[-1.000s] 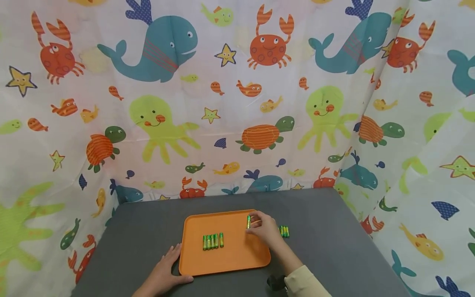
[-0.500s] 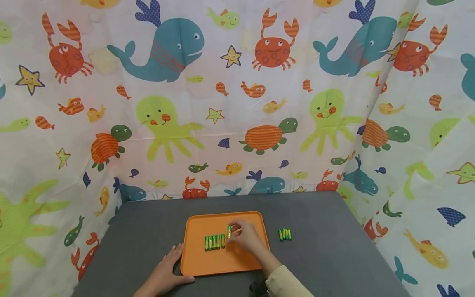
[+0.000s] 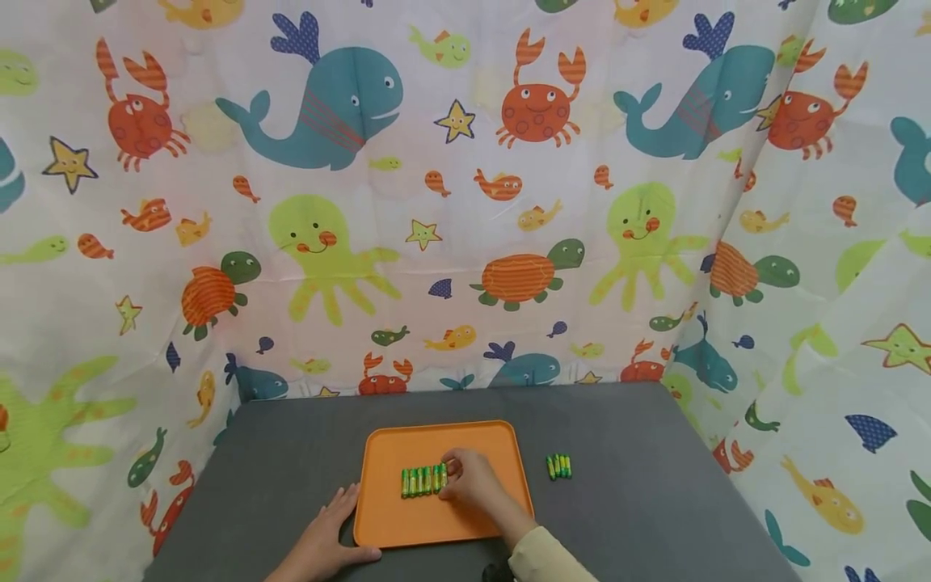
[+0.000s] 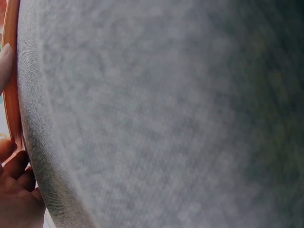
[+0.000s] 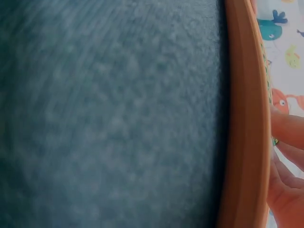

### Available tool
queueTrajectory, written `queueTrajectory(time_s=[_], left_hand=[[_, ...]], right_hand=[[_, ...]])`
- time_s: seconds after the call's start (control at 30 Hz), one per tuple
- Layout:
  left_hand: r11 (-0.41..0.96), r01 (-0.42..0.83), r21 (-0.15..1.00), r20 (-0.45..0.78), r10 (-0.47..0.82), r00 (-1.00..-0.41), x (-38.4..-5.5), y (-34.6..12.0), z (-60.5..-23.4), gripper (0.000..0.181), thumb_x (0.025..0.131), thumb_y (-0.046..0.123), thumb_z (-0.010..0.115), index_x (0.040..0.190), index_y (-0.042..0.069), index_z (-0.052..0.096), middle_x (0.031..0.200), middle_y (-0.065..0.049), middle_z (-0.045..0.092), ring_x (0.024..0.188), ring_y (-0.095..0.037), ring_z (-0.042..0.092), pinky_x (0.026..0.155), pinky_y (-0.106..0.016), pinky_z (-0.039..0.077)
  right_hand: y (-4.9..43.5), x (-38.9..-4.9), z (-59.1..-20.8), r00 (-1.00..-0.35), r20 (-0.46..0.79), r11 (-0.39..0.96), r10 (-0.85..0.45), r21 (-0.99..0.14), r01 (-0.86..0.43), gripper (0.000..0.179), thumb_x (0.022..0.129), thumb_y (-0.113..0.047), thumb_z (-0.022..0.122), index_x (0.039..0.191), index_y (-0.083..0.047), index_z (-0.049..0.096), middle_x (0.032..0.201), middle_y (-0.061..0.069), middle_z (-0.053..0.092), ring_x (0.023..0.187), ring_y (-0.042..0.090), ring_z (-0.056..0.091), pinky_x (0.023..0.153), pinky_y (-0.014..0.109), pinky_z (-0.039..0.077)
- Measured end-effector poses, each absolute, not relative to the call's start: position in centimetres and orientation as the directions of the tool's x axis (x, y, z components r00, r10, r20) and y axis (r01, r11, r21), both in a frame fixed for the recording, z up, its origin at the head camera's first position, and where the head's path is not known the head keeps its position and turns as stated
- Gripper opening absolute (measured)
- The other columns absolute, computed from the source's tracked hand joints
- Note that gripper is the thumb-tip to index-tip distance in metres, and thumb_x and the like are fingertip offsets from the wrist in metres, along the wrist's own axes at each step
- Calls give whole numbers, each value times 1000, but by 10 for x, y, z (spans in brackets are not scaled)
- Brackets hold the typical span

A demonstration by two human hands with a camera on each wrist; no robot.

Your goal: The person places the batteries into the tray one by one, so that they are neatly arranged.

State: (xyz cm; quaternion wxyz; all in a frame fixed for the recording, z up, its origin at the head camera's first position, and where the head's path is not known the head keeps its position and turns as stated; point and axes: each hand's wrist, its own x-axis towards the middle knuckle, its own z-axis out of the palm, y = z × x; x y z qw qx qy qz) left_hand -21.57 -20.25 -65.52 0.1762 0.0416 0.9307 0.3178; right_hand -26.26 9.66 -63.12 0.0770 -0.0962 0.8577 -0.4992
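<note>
An orange tray (image 3: 393, 524) is set on the dark grey surface (image 3: 618, 501), and its near left corner is attended by the left hand (image 3: 327, 537). The fingers of that hand are laid, straight and relaxed, against the tray's left rim, while the thumb is stretched along the near rim; nothing is clasped by it. Inside the tray, left of its middle, a row (image 3: 419, 482) of five green-and-yellow batteries is arranged side by side, with their long sides roughly parallel.

At the right end of this row, also within the tray, one more battery (image 3: 444, 475) is pinched between the thumb and fingertips of the right hand (image 3: 471, 478). It is held just beside its neighbour; whether the two are touching cannot be told. The right forearm is passed over the tray's near right part, and a pale yellow sleeve (image 3: 547, 558) is seen at the tray's near side. A dark item (image 3: 498, 573) beside the sleeve is only partly shown.

A small cluster (image 3: 559, 466) of similar batteries is placed on the surface to the right of the tray, apart from its rim. Beyond the tray and to both sides of it, a white cloth (image 3: 454, 202) printed with crabs, whales, turtles and octopuses is hung. In both wrist views, most of the frame is filled by blurred grey.
</note>
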Motion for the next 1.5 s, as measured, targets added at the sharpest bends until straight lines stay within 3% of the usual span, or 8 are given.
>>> queueTrajectory(time_s=[0.27, 0.47, 0.67, 0.83, 1.03, 1.23, 1.5], left_hand=[[754, -20, 657, -313, 249, -917, -207, -202, -657, 119, 70, 62, 85, 160, 7, 29, 164, -20, 29, 151, -49, 17, 115, -76, 13], [763, 9, 646, -267, 237, -934, -210, -204, -646, 122, 68, 63, 85, 160, 7, 28, 164, -21, 29, 151, -49, 20, 118, -72, 15], [770, 2, 638, -279, 233, -932, -210, -207, -642, 123, 66, 63, 86, 160, 7, 29, 164, -21, 29, 151, -49, 20, 118, -72, 14], [767, -3, 642, -289, 239, -927, -208, -207, -644, 123, 67, 63, 86, 160, 7, 28, 164, -21, 29, 151, -50, 19, 117, -73, 13], [767, -8, 641, -288, 231, -930, -213, -206, -646, 123, 66, 64, 86, 160, 8, 29, 164, -21, 29, 151, -49, 19, 118, -72, 13], [772, -6, 636, -287, 230, -930, -214, -207, -648, 125, 64, 65, 86, 160, 8, 29, 164, -19, 29, 151, -47, 20, 119, -70, 13], [775, -7, 633, -290, 229, -929, -212, -207, -646, 123, 65, 63, 86, 160, 8, 30, 164, -19, 30, 151, -47, 20, 119, -71, 13]], right_hand=[[100, -257, -636, -962, -110, 471, -251, -882, -22, 60, 72, -1, 89, 127, -2, 64, 96, 7, 63, 78, 16, 59, 69, 32, 56], [106, -259, -625, -965, -71, 447, -253, -893, -52, 63, 76, -2, 87, 134, -2, 61, 104, 13, 64, 79, 17, 64, 61, 32, 56], [123, -257, -620, -969, -42, 436, -243, -897, -71, 64, 80, -5, 85, 138, -3, 58, 113, 18, 65, 89, 21, 68, 65, 35, 59], [145, -257, -616, -981, -48, 431, -187, -902, -38, 66, 82, -8, 85, 141, -7, 57, 117, 19, 64, 90, 23, 68, 60, 35, 60], [168, -258, -600, -991, 29, 512, -132, -854, -94, 65, 81, -17, 86, 140, -15, 59, 115, 17, 67, 87, 23, 65, 67, 34, 58], [192, -252, -588, -993, 104, 527, -50, -842, -115, 61, 78, -16, 89, 134, -13, 64, 112, 18, 70, 81, 20, 65, 65, 31, 58], [223, -242, -586, -994, 85, 522, 71, -852, -36, 55, 78, -12, 88, 129, -15, 68, 110, 12, 72, 75, 16, 65, 60, 28, 55]])
